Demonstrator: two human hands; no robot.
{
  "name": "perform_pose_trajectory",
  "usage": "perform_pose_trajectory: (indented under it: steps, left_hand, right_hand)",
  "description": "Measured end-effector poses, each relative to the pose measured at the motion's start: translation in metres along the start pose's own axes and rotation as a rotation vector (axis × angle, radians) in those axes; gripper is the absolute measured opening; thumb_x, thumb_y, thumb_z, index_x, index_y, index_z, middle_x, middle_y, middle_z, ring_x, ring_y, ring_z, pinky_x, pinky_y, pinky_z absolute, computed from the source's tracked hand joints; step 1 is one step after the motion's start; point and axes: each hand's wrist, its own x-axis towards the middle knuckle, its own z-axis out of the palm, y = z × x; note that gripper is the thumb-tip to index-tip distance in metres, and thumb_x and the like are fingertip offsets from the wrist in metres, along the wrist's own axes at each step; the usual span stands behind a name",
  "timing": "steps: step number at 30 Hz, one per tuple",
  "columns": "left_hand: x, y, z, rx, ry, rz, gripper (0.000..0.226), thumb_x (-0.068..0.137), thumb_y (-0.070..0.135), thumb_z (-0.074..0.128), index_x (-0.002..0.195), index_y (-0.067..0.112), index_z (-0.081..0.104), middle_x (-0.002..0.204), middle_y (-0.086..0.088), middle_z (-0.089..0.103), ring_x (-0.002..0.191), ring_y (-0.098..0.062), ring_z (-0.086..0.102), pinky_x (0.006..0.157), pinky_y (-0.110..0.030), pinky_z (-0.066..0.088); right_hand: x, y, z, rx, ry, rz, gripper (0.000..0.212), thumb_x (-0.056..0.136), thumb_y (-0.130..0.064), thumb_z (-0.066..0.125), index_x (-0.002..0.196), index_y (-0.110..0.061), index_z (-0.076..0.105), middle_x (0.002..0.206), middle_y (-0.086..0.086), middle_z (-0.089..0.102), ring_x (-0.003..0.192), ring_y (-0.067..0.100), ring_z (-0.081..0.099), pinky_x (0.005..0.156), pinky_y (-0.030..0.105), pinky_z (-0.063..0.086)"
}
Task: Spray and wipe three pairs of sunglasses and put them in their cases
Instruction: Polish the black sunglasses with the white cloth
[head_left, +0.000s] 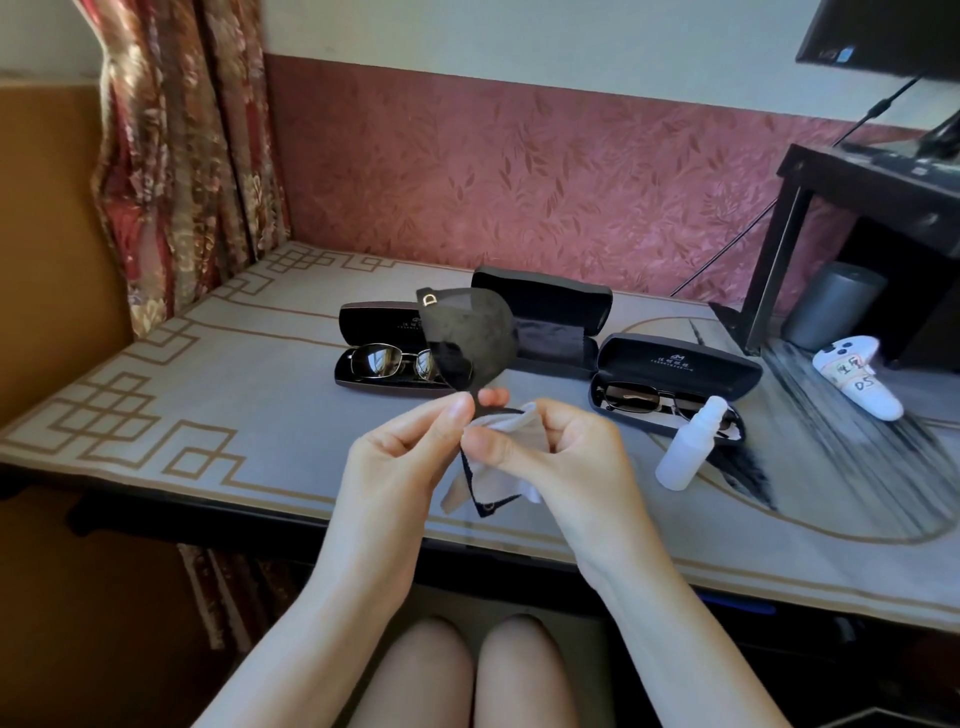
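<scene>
My left hand (410, 447) pinches the bridge of large dark sunglasses (470, 338), held upright above the table with one lens raised. My right hand (550, 452) grips a white cleaning cloth (498, 473) wrapped over the lower lens. An open black case (374, 322) at the left holds metal-framed sunglasses (384, 361). A second open case (680, 369) at the right holds another metal-framed pair (639, 397). Behind them stands an empty open case (550, 312). A white spray bottle (688, 444) stands to the right of my right hand.
The patterned table (218, 395) carries a white game controller (857, 374) at the right. A dark stand (831, 208) with a monitor and a grey cylinder (831, 306) occupy the right rear corner. A curtain (176, 145) hangs at the left.
</scene>
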Motion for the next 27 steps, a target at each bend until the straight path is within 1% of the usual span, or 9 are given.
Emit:
perform_pose_trajectory:
  steps: [4,8,10,13,16,19,21,22,27]
  left_hand:
    - [0.001,0.002,-0.002,0.017,0.0,-0.01,0.033,0.079,0.035,0.06,0.1,0.016,0.077,0.106,-0.006,0.075,0.107,-0.017,0.067,0.098,-0.035,0.045]
    - [0.001,0.001,-0.003,0.026,0.003,0.006,0.028,0.083,0.03,0.059,0.099,0.018,0.078,0.106,-0.007,0.074,0.11,-0.019,0.066,0.104,-0.039,0.043]
    - [0.001,0.001,-0.003,0.013,0.019,0.01,0.027,0.083,0.029,0.058,0.097,0.018,0.078,0.105,-0.007,0.075,0.108,-0.018,0.067,0.103,-0.038,0.044]
    - [0.001,0.002,-0.001,-0.008,0.028,0.006,0.027,0.083,0.029,0.057,0.094,0.018,0.079,0.102,-0.009,0.075,0.106,-0.021,0.068,0.101,-0.038,0.046]
    - [0.001,0.005,0.001,-0.024,0.022,0.004,0.027,0.082,0.03,0.056,0.09,0.019,0.079,0.097,-0.009,0.076,0.096,-0.019,0.071,0.089,-0.029,0.052]
    - [0.001,0.006,0.003,-0.047,0.019,-0.003,0.027,0.081,0.031,0.055,0.089,0.02,0.079,0.087,-0.008,0.076,0.08,-0.014,0.071,0.07,-0.019,0.054]
    - [0.001,0.006,0.002,-0.051,0.03,0.0,0.028,0.081,0.031,0.055,0.09,0.021,0.079,0.089,-0.009,0.076,0.082,-0.016,0.072,0.072,-0.021,0.056]
    - [0.001,0.005,0.002,-0.052,0.033,0.001,0.028,0.081,0.032,0.055,0.09,0.022,0.079,0.09,-0.01,0.076,0.084,-0.017,0.072,0.075,-0.023,0.057]
    - [0.003,0.005,0.002,-0.1,0.066,0.001,0.033,0.079,0.032,0.056,0.099,0.014,0.075,0.097,-0.005,0.076,0.096,-0.018,0.071,0.074,-0.024,0.057]
  right_hand:
    - [0.002,-0.002,0.003,0.127,-0.009,0.024,0.009,0.073,-0.013,0.076,0.079,-0.006,0.074,0.08,-0.006,0.077,0.077,-0.001,0.071,0.061,0.009,0.05]
    - [0.003,0.004,0.005,0.048,0.022,0.025,0.025,0.083,-0.035,0.07,0.095,-0.013,0.076,0.084,0.015,0.076,0.093,0.03,0.072,0.086,0.035,0.055]
    - [0.002,0.003,0.004,0.009,0.004,0.018,0.028,0.088,-0.039,0.064,0.101,-0.018,0.075,0.085,0.013,0.076,0.094,0.03,0.071,0.089,0.04,0.053]
    - [-0.001,-0.001,0.001,0.001,-0.012,-0.007,0.026,0.092,-0.035,0.056,0.095,-0.018,0.076,0.083,0.005,0.077,0.087,0.017,0.072,0.079,0.027,0.055]
    - [-0.003,-0.004,-0.001,0.015,0.016,-0.016,0.037,0.092,-0.034,0.054,0.073,-0.006,0.07,0.077,-0.003,0.074,0.076,0.007,0.067,0.072,0.014,0.05]
    - [-0.005,0.0,-0.003,0.016,0.021,0.012,0.037,0.088,-0.038,0.054,0.062,-0.014,0.066,0.067,-0.005,0.067,0.07,0.01,0.063,0.075,0.021,0.051]
    - [-0.006,0.003,-0.006,0.029,0.006,0.023,0.034,0.087,-0.038,0.056,0.063,-0.017,0.067,0.069,-0.005,0.067,0.074,0.015,0.064,0.082,0.035,0.051]
    - [-0.007,0.005,-0.008,0.036,-0.001,0.025,0.033,0.086,-0.038,0.058,0.065,-0.015,0.066,0.069,-0.006,0.066,0.074,0.014,0.062,0.082,0.035,0.051]
    - [-0.013,0.01,-0.013,0.041,-0.12,0.031,0.022,0.081,-0.027,0.069,0.096,-0.011,0.073,0.091,0.003,0.074,0.085,0.008,0.066,0.079,0.017,0.05]
